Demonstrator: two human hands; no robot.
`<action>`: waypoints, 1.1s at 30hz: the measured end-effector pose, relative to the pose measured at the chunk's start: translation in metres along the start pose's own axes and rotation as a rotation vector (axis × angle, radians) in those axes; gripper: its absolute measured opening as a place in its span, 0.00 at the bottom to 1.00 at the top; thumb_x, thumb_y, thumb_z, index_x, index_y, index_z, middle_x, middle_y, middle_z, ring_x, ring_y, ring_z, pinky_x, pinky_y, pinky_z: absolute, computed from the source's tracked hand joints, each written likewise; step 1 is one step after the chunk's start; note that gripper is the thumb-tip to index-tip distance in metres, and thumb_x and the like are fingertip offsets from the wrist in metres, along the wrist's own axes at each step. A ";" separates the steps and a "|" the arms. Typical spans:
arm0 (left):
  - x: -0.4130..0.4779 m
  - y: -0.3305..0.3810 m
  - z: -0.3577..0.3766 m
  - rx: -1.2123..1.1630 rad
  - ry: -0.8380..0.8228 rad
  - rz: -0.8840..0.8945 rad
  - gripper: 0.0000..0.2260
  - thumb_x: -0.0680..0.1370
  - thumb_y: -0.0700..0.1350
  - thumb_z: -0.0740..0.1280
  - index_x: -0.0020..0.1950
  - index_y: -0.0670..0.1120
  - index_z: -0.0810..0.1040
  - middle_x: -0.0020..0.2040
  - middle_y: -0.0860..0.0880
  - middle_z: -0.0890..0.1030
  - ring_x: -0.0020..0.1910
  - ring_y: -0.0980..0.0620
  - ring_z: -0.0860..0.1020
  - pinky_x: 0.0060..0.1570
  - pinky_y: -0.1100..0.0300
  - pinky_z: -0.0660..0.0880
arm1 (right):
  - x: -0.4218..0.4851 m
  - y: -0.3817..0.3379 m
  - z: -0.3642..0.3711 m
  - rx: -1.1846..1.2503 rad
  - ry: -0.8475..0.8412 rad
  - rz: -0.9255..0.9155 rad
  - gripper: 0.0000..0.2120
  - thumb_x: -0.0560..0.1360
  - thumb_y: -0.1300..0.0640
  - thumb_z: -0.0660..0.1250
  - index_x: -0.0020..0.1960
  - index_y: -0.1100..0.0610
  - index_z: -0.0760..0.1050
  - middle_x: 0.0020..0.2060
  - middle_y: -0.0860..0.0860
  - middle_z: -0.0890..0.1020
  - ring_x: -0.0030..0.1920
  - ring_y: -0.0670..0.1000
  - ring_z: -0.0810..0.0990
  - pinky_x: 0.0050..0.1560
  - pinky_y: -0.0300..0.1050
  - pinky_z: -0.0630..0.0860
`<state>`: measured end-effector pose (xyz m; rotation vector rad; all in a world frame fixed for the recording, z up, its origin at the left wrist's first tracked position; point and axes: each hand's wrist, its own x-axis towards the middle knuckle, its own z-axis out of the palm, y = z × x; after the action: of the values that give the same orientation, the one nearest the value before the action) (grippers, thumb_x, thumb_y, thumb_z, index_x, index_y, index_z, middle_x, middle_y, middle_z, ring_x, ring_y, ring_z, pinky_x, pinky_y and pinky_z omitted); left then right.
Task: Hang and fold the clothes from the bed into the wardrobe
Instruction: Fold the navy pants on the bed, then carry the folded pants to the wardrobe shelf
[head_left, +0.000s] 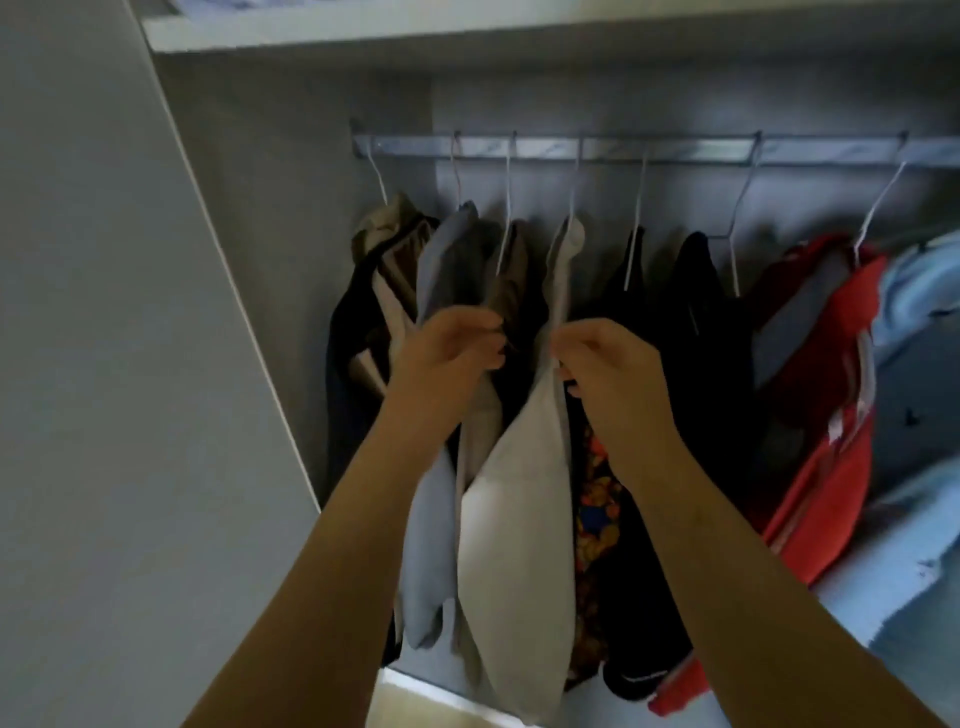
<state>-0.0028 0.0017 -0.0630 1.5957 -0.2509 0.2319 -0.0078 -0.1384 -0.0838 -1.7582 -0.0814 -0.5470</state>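
Two hands are up in the wardrobe. The right hand (610, 369) has its fingers curled, pinching the edge of the cream garment (519, 519). The left hand (447, 353) is curled round the grey garment (426, 545) just beside it. The cream piece hangs between the hands, its long axis running straight down from its wire hanger (574, 187) on the rail (675, 150), and the right hand is the nearer. It's pale, plain and soft-draping, and already hung. My guess is it's being straightened.
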 end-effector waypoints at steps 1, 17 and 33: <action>-0.009 -0.013 0.007 -0.028 -0.011 -0.082 0.09 0.77 0.33 0.62 0.44 0.46 0.76 0.40 0.49 0.79 0.36 0.59 0.78 0.35 0.73 0.74 | -0.010 0.015 -0.006 0.001 -0.002 0.074 0.11 0.75 0.56 0.65 0.38 0.43 0.77 0.38 0.41 0.81 0.43 0.44 0.79 0.47 0.41 0.75; -0.092 -0.092 0.099 0.184 -0.776 -0.435 0.08 0.80 0.43 0.60 0.45 0.53 0.76 0.45 0.53 0.80 0.43 0.58 0.79 0.41 0.64 0.73 | -0.192 0.070 -0.101 0.146 0.646 0.726 0.08 0.74 0.62 0.64 0.38 0.55 0.77 0.35 0.50 0.80 0.34 0.49 0.76 0.38 0.41 0.71; -0.326 -0.072 0.090 0.290 -1.806 -0.248 0.05 0.78 0.44 0.62 0.45 0.51 0.77 0.44 0.51 0.81 0.42 0.55 0.79 0.43 0.61 0.71 | -0.485 -0.024 -0.015 0.170 1.608 0.889 0.05 0.76 0.60 0.63 0.43 0.55 0.76 0.37 0.50 0.81 0.35 0.49 0.76 0.38 0.42 0.69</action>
<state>-0.2927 -0.0799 -0.2335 1.6583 -1.3979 -1.5052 -0.4497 -0.0331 -0.2549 -0.6270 1.6034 -1.0375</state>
